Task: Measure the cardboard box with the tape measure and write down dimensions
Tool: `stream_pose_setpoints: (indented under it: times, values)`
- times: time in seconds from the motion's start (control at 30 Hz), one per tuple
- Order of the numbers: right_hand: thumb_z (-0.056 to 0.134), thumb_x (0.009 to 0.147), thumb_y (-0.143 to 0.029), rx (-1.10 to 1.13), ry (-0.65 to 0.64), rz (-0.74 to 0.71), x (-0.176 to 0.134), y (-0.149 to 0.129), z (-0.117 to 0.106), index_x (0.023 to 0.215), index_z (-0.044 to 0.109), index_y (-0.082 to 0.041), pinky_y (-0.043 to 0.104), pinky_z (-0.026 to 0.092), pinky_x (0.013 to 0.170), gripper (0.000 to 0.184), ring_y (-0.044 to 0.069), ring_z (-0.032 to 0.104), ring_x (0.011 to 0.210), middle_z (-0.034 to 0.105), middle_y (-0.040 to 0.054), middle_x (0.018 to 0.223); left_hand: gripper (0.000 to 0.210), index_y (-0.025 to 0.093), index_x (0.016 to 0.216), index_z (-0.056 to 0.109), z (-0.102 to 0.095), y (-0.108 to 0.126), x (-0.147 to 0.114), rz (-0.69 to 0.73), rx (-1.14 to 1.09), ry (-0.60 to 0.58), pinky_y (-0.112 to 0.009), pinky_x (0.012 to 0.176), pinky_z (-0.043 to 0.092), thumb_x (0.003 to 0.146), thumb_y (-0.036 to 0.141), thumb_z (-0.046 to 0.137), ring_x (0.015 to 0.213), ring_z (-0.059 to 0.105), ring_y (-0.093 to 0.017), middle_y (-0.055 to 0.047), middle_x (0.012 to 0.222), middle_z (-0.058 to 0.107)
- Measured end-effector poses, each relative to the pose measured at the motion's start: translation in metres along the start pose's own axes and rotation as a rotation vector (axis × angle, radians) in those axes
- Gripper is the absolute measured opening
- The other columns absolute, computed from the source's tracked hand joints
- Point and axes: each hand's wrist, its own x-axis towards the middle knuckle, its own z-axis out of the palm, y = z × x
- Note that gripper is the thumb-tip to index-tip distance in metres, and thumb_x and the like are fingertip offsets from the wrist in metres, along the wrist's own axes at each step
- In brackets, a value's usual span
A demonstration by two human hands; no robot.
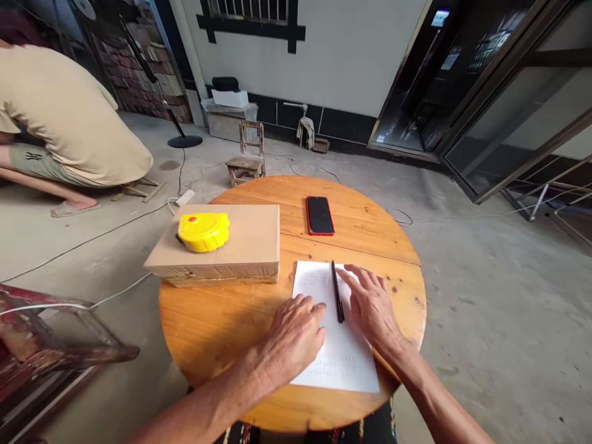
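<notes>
A white sheet of paper [335, 364] with faint rows of marks lies on the round wooden table [222, 320]. Along its upper middle rests a black pen [337, 293], touched by neither hand as far as I can see. My left hand [298, 330] presses on the sheet's left side, its fingers loosely bent and empty. To the right of the pen, my right hand [370, 302] lies over the sheet's right edge with fingers stretched out and holding nothing. The undersides of both hands are hidden.
A cardboard box [254, 237] bears a yellow tape measure [204, 232] at the table's left. Farther back lies a red-edged phone [319, 216]. Beyond stand a small wooden chair [247, 157] and a fan [185, 141]. A person [69, 117] crouches at left; cables cross the floor.
</notes>
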Motion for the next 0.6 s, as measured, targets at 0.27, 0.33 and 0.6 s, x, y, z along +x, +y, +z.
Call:
stream_pose_setpoints:
  times: [0.27,0.33,0.6]
  values:
    - [0.042,0.094,-0.020,0.145,0.134,0.171,-0.065,0.014,-0.030,0.105,0.067,-0.021,0.046,0.055,0.085,0.028,0.027,0.063,0.107,0.067,0.0117,0.118,0.055,0.022,0.128,0.059,0.018,0.012,-0.073,-0.041,-0.002,0.138,-0.051,0.108,0.041,0.074,0.016,0.067,0.138,0.037,-0.034,-0.011,0.153,0.039]
    - [0.043,0.094,-0.022,0.154,0.154,0.196,-0.080,0.015,-0.028,0.104,0.067,-0.022,0.047,0.057,0.085,0.027,0.027,0.065,0.107,0.068,0.0112,0.117,0.059,0.024,0.129,0.059,0.027,0.013,-0.082,-0.036,-0.012,0.175,-0.054,0.110,0.038,0.071,0.019,0.070,0.141,0.032,-0.035,-0.010,0.156,0.034]
    - [0.049,0.093,-0.027,0.329,0.253,0.304,-0.108,0.005,-0.021,0.105,0.070,-0.025,0.031,0.060,0.053,0.023,0.028,0.068,0.105,0.068,0.0107,0.118,0.042,0.026,0.126,0.061,0.045,0.019,-0.083,-0.048,0.038,0.274,-0.056,0.113,0.035,0.084,0.022,0.062,0.136,0.042,-0.031,-0.009,0.147,0.048]
